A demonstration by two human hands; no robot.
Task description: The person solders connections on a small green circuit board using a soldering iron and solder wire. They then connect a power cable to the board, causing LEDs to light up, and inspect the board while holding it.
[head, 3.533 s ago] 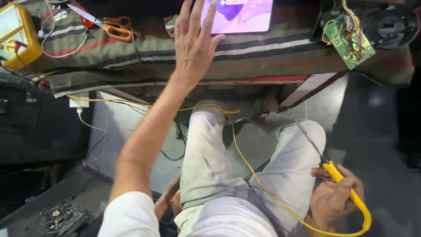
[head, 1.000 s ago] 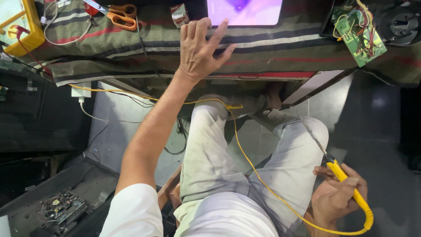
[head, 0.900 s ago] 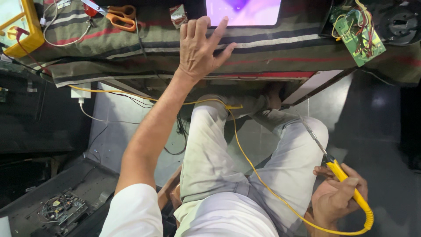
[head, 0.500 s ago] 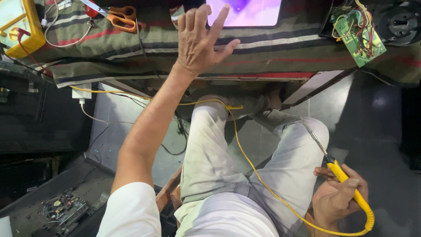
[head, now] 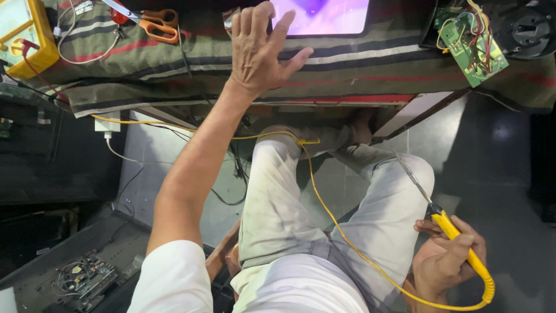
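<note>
My left hand (head: 260, 49) reaches forward over the striped cloth (head: 359, 66) on the workbench, fingers spread and holding nothing, just left of a lit tablet screen (head: 324, 14). A small silvery object (head: 230, 17) lies by its fingertips. My right hand (head: 446, 261) rests low beside my right knee, gripping a yellow-handled soldering iron (head: 457, 237) whose metal tip points up and left. Its yellow cord (head: 324, 203) runs across my lap towards the bench.
Orange-handled scissors (head: 153, 23) and a yellow multimeter (head: 26, 35) lie at the bench's left. A green circuit board (head: 472, 43) with coloured wires sits at the right, next to a round black part (head: 527, 29). A white plug (head: 107, 124) hangs below; another board (head: 81, 278) lies on the floor.
My left hand has shifted slightly forward on the cloth, fingers now nearer the tablet's edge. The right hand with the soldering iron has stayed in place.
</note>
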